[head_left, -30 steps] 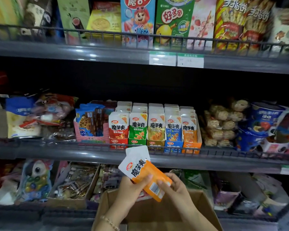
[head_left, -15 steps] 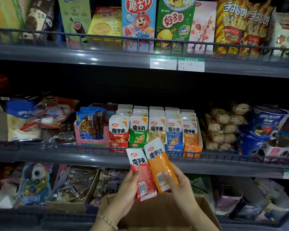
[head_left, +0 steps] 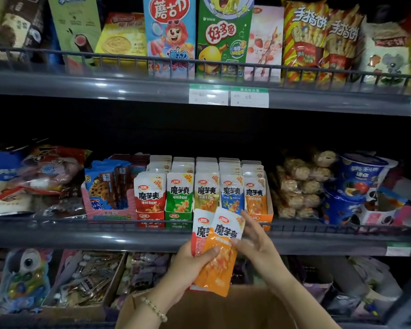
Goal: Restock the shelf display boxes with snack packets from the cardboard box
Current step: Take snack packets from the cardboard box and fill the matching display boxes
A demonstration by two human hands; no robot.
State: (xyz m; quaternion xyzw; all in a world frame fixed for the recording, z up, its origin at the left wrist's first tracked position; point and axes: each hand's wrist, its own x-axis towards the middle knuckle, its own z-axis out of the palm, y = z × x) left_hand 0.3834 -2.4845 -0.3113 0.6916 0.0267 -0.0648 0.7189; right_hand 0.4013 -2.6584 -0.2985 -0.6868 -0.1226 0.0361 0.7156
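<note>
Sorting in hand: left grip [head_left: 190, 264] holds red packet [head_left: 199, 231] and orange packet [head_left: 218, 264]; right grip [head_left: 256, 243] pinches the orange packet, likely bound next for the orange display box [head_left: 265, 218].

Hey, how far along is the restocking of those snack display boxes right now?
Done: the five cardboard display boxes on the middle shelf look well filled with packets. In hand: the left hand grips a red-and-white foil packet and an orange-and-white foil packet, whose edge the right hand pinches. Left: slotting both into matching rows; the brown cardboard box hides its contents.
</note>
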